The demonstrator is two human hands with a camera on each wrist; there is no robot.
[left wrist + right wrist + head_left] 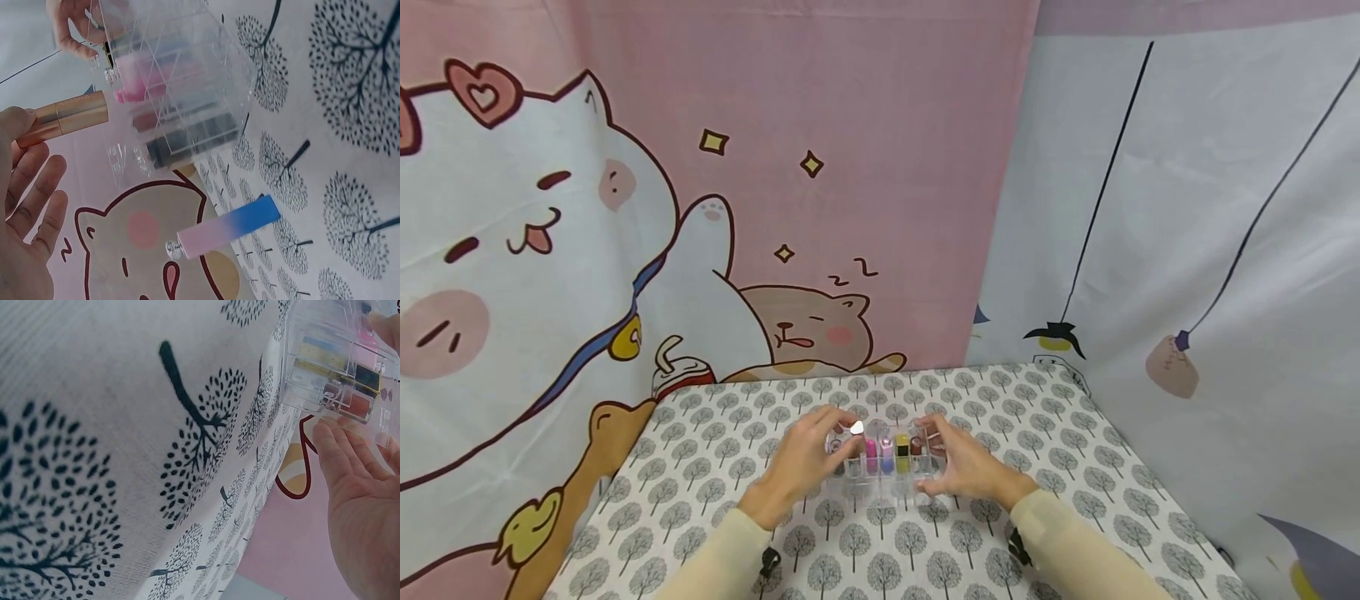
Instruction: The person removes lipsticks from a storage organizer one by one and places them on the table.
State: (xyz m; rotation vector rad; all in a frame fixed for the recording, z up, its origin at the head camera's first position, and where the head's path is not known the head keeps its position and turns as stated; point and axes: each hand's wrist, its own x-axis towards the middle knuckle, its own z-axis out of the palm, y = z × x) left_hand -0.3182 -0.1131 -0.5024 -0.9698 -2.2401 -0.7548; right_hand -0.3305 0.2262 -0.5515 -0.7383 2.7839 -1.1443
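Observation:
A clear plastic lipstick organizer (871, 490) stands on the table, holding several tubes in its compartments. Among them are a bright pink tube (871, 455), a yellow-and-black one (902, 450) and a brownish-red one (916, 450). My left hand (808, 450) pinches a shiny gold lipstick (65, 119) between thumb and index finger, above the organizer's left part; its other fingers are loosely bent. With thumb in front and fingers behind, my right hand (966, 462) holds the organizer's right end. In the left wrist view, a pink-to-blue tube (228, 226) stands beside the organizer.
A white cloth with grey tree prints (883, 575) covers the table. Behind it hangs a pink curtain with cartoon cats (880, 167), and a pale printed curtain (1225, 208) hangs along the right side.

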